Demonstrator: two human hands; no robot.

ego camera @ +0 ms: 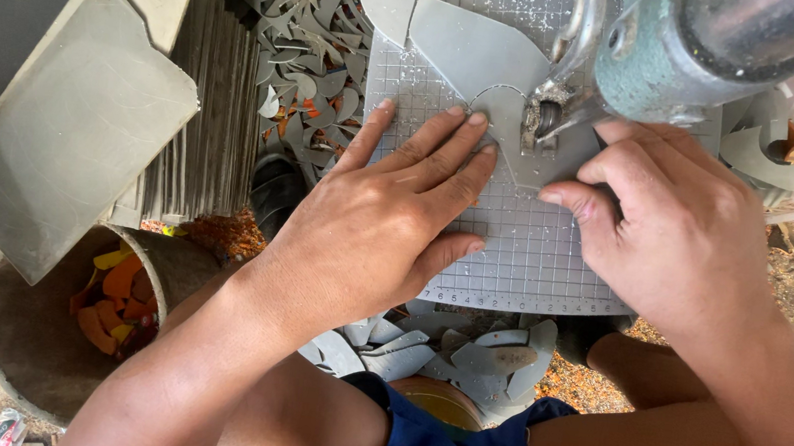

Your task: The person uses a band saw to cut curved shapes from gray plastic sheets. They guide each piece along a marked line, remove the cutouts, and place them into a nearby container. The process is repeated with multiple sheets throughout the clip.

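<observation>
A grey flat sheet piece (476,61) with a curved cut lies on a gridded white cutting table (530,250). My left hand (388,212) presses flat on the table, fingertips on the sheet's lower edge. My right hand (679,216) pinches and holds the sheet just right of the cutting head. The machine's cutting head (548,116) stands on the sheet between my two hands, under a grey-green motor body (685,52).
A stack of grey sheets (205,98) stands at the left with a loose sheet (67,123) leaning on it. Curved grey offcuts (311,60) pile behind and more lie below the table (462,351). A round bin (38,324) holds orange scraps.
</observation>
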